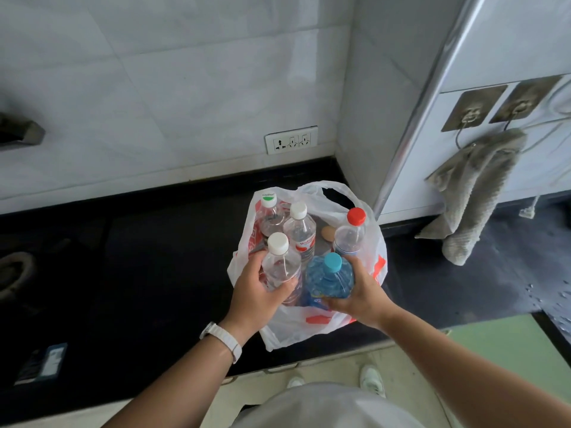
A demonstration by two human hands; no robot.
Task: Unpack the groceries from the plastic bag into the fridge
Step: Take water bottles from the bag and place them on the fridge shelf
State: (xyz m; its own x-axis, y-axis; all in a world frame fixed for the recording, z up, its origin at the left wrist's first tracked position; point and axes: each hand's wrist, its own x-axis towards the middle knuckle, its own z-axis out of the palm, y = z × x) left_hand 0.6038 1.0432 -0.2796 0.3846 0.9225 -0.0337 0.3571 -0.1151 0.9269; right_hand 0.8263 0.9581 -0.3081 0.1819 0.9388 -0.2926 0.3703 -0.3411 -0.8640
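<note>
A white plastic bag [312,327] with red print stands open on the black counter [154,257]. Several bottles stand upright inside it. My left hand [258,290] grips a clear bottle with a white cap [279,257] at the bag's near left. My right hand [360,296] grips a blue bottle with a teal cap [330,274] at the near right. Behind them are a clear white-capped bottle [299,230], a bottle with a green-topped cap [269,211] and a red-capped bottle [350,231]. A small tan round item [327,233] lies deep in the bag. The fridge's white side [494,44] rises at the right.
A grey towel [475,193] hangs from hooks on the fridge side. A wall socket [291,139] sits above the counter behind the bag. A stove burner [15,273] is at the far left, a small packet [46,361] near the counter's front edge. Water drops lie at the right.
</note>
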